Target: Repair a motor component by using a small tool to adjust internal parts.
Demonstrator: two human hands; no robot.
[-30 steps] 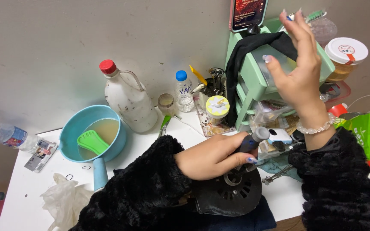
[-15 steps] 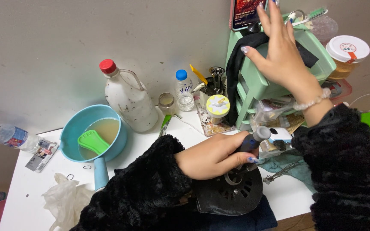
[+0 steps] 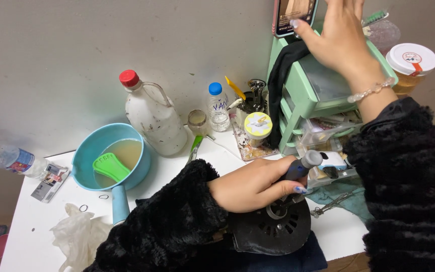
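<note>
Reaching higher than before with the right hand [image 3: 341,38], fingers spread over the green drawer unit [image 3: 308,98] by the phone [image 3: 294,15]. Gripping the grey tool handle [image 3: 303,166] in the left hand [image 3: 255,184], unmoved. Standing behind: red-capped white jug [image 3: 152,118], blue-capped bottle [image 3: 218,107], yellow-lidded jar [image 3: 258,128].

Single head view only, no second view to overlap. I look steeply down and forward from wearer's head onto white table [image 3: 41,221], facing grey wall [image 3: 76,45]. Close range: black sleeves fill lower frame, right hand [image 3: 341,38] cut by top edge.
</note>
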